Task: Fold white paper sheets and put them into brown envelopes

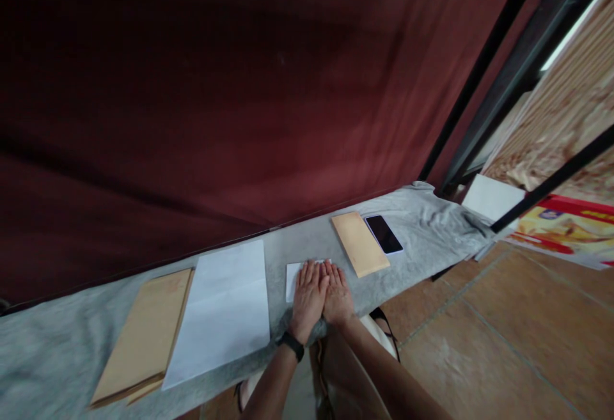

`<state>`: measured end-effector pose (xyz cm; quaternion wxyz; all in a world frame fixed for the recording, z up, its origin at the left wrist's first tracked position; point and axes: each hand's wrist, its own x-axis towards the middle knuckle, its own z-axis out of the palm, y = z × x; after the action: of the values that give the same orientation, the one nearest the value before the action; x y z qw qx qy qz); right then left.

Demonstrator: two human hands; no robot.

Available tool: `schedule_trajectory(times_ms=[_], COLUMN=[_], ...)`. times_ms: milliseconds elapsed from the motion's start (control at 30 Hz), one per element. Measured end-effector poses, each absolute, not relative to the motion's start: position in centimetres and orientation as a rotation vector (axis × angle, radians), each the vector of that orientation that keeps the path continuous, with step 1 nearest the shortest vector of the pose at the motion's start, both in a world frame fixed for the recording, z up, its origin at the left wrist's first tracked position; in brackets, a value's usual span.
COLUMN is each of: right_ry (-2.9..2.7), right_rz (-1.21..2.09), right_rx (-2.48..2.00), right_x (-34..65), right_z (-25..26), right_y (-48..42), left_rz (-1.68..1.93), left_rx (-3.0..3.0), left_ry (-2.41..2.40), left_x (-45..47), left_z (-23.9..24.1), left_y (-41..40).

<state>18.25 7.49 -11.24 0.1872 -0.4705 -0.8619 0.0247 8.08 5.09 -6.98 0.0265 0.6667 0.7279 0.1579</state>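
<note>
Both of my hands lie flat, side by side, on a small folded white paper [292, 277] on the grey-covered table [57, 350]. My left hand [307, 297] has its fingers stretched out and wears a black wristband. My right hand [338, 294] presses down beside it, fingers flat and together. Only the paper's left part and top edge show past my fingers.
Left of my hands lies a large white sheet [225, 310], then a stack of brown envelopes [146, 335]. To the right are a single brown envelope [359, 243] and a dark phone [384, 234]. A dark red curtain [215, 100] hangs behind the table; tiled floor [503, 324] is at right.
</note>
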Motion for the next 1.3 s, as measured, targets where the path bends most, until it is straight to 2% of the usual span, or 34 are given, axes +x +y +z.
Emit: schedule_trajectory(times_ms=[467,1100,1300], right_ry=[-2.297,-2.195,-2.307], right_rz=[0.079,0.034,0.127], right_rx=[-1.380,-1.446,-1.235], right_x=[17.8,20.2,17.6], right_z=[-11.0,-11.6,-10.4], right_y=[7.2,6.4,4.6], left_rz=[0.373,0.334,0.301], left_rx=[1.977,1.793,1.803], left_ry=[2.495,2.640,2.663], left_x=[5.5,5.2,4.8], left_z=[-10.1,-9.1,-9.8], left_y=[3.9,1.7,2.0])
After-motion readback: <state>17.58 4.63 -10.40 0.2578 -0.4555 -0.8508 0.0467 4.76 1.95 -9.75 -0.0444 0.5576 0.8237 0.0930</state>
